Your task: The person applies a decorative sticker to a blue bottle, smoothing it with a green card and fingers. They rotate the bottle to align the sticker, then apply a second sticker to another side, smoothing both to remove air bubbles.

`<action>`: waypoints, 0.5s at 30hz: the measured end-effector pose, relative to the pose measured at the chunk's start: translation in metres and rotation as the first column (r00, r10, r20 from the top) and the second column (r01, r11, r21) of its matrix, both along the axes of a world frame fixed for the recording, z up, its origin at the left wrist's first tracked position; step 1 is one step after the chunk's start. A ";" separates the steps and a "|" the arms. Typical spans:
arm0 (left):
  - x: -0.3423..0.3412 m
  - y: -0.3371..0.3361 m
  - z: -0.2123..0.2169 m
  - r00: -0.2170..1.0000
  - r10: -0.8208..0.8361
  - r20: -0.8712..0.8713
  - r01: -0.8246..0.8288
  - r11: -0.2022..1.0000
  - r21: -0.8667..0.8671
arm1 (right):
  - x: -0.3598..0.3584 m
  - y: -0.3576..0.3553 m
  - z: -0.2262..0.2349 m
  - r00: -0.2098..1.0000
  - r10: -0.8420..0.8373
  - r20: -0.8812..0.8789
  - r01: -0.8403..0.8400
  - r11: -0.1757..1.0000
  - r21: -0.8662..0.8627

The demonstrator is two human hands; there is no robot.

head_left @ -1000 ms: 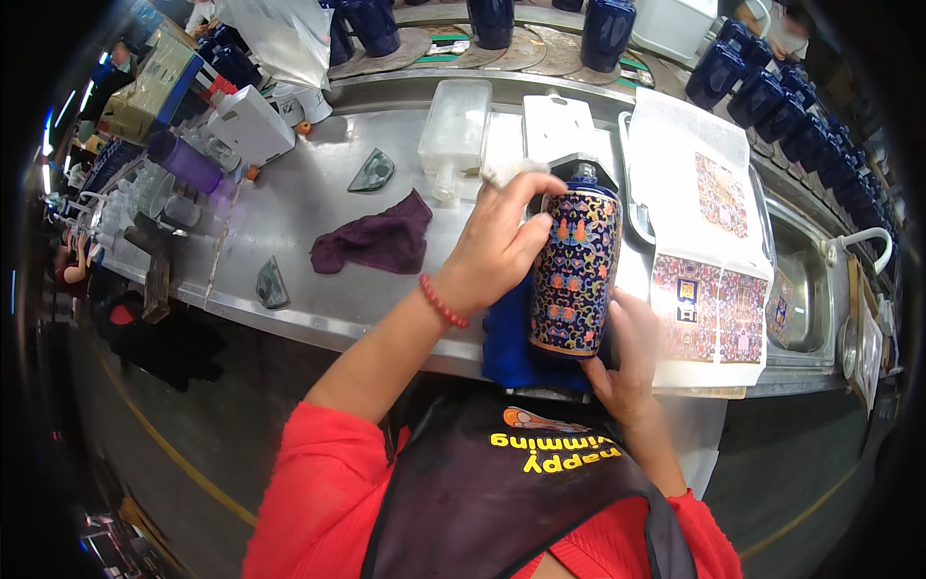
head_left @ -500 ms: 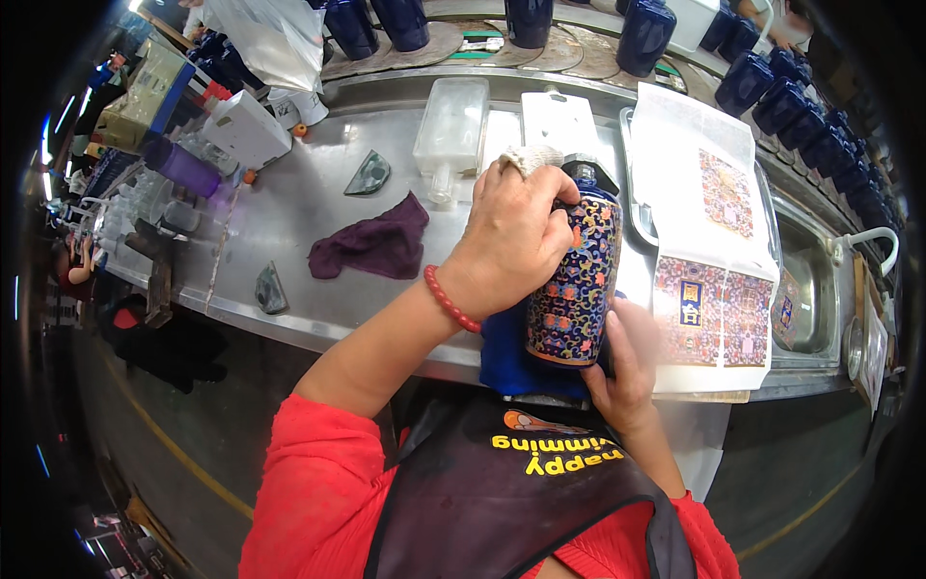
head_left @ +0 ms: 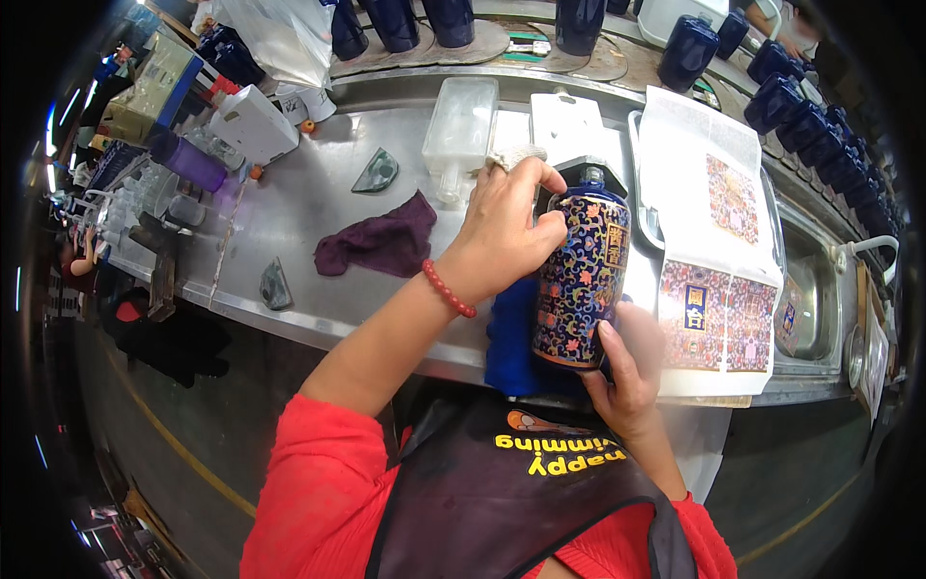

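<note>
A dark blue bottle (head_left: pixel 577 299) with a dense multicoloured floral pattern leans in front of me, its narrow neck pointing away. The fingers and thumb of my right hand (head_left: pixel 629 372) grip its lower right side. At its upper left shoulder, my left hand (head_left: pixel 506 232) has curled fingers, with thumb and forefinger close together against the surface. Whatever lies between those fingertips is too small to tell. An off-white knitted piece (head_left: pixel 518 157) shows at the far side of the left fingers; whether it is worn or held is unclear. Beneath the bottle is a blue cloth (head_left: pixel 511 338).
Patterned decal sheets (head_left: pixel 719 289) lie at the right, before a steel sink (head_left: pixel 808 289). Left on the metal table (head_left: pixel 357 318) are a purple cloth (head_left: pixel 386 236) and two dark green pieces (head_left: pixel 376 172). A clear bottle (head_left: pixel 461 125) lies beyond. Blue bottles (head_left: pixel 579 24) stand on a conveyor behind.
The patterned bottle has turned, bringing a panel with gold lettering into sight. My left forefinger has shifted at its shoulder. Blue bottles on the conveyor have moved right.
</note>
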State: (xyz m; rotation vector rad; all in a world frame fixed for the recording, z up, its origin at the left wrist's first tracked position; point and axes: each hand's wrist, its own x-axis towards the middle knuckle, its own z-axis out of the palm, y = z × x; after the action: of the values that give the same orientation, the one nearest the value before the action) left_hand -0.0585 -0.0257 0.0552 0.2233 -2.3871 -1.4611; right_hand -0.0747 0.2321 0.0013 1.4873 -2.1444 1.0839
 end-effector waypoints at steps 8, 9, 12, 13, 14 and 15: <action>-0.012 -0.003 0.007 0.996 0.011 -0.092 -0.030 0.979 -0.204 | -0.008 0.004 0.007 0.998 0.064 0.028 -0.064 0.998 0.011; -0.012 0.000 0.007 0.985 0.021 -0.170 -0.068 0.959 -0.276 | -0.014 0.006 0.011 0.995 0.100 0.022 -0.100 0.995 -0.015; -0.012 0.004 0.007 0.956 -0.068 -0.287 -0.061 0.906 -0.419 | -0.041 0.006 0.024 1.000 0.024 0.018 -0.023 0.997 -0.078; -0.012 0.004 0.007 0.945 -0.111 -0.309 -0.047 0.885 -0.463 | -0.050 0.005 0.029 0.999 -0.016 0.050 0.018 0.999 -0.032; -0.011 0.004 0.008 0.951 -0.098 -0.293 -0.053 0.882 -0.468 | -0.059 0.004 0.034 0.996 -0.048 0.078 0.049 0.999 -0.008; -0.009 0.003 0.008 0.957 -0.081 -0.280 -0.066 0.876 -0.478 | -0.068 -0.002 0.036 0.993 -0.064 0.097 0.063 0.998 0.015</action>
State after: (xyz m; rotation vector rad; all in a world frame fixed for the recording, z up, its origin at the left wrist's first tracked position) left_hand -0.0676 -0.0231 0.0629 -0.1197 -2.4054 -0.7822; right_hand -0.1426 0.2296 0.0373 1.3882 -2.2514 1.1454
